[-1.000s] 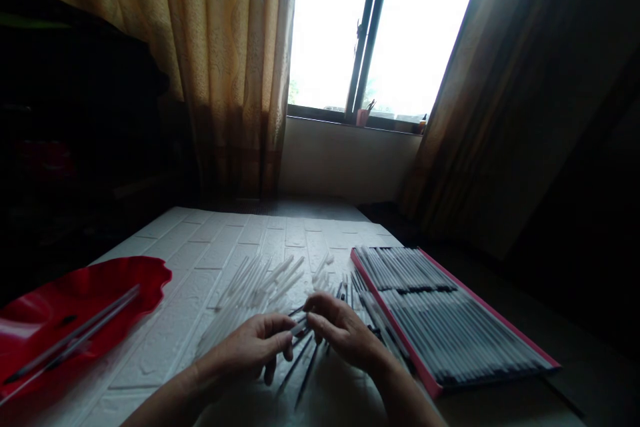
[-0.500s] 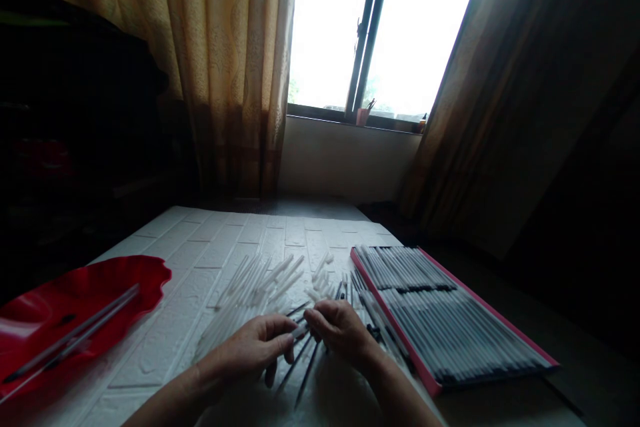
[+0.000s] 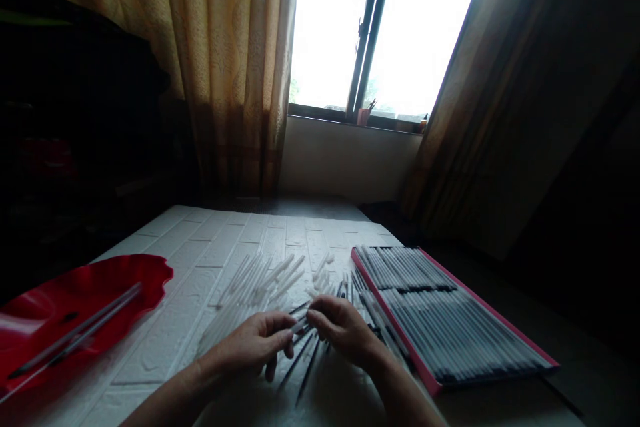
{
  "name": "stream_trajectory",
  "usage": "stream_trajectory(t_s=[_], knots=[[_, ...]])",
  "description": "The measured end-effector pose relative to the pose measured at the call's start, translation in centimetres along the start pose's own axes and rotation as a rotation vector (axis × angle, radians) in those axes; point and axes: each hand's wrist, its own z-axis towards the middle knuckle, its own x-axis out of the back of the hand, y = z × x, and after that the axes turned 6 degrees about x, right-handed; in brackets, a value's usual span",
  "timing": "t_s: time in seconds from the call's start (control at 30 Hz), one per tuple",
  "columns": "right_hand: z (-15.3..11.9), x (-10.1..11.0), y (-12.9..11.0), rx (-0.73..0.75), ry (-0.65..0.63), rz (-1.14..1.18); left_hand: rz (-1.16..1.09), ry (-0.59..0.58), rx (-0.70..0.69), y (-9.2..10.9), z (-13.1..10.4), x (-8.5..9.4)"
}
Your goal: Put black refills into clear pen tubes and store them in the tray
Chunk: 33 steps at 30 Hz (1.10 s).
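Close together over the near part of the table, my two hands meet at a thin pale pen piece point(image 3: 299, 327). My left hand point(image 3: 247, 340) pinches it between thumb and forefinger, with the other fingers curled below. The fingertips of my right hand point(image 3: 345, 328) are closed at its far end; exactly what they grip is hidden. Dark thin pen refills point(image 3: 309, 373) fan out on the table beneath the hands. Beyond my left hand lies a pile of clear pen tubes point(image 3: 240, 297). Small whitish pieces point(image 3: 323, 280) lie just past my right hand.
On the right, a pink-edged box point(image 3: 395, 333) holds two rows of pens point(image 3: 450, 330). More dark thin sticks point(image 3: 370, 307) lie along its left side. A red scalloped dish point(image 3: 155, 270) with pens point(image 3: 95, 327) stands at left on the white brick-patterned tabletop point(image 3: 200, 231).
Both hands stay almost in place around the pale piece. My right hand has risen slightly and its fingers have shifted a little. The things on the table look unchanged.
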Motion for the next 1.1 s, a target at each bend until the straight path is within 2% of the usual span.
stream_trajectory(t_s=[0.23,0.37,0.53,0.83,1.1], knots=[[0.3,-0.4,0.9,0.007,0.001,-0.168,0.020,0.013,0.003,0.1,-0.2,-0.1],[0.0,-0.1,0.4,0.020,0.026,-0.013,-0.005,0.010,0.021,0.2,-0.1,0.0],[-0.2,0.2,-0.1,0.000,-0.012,0.152,-0.016,0.009,0.016,0.6,-0.3,-0.1],[0.0,-0.6,1.0,-0.040,0.028,-0.031,0.013,0.009,0.005,0.1,0.0,0.0],[-0.1,-0.3,0.1,-0.006,0.003,0.022,0.012,0.030,-0.001,0.7,-0.3,-0.1]])
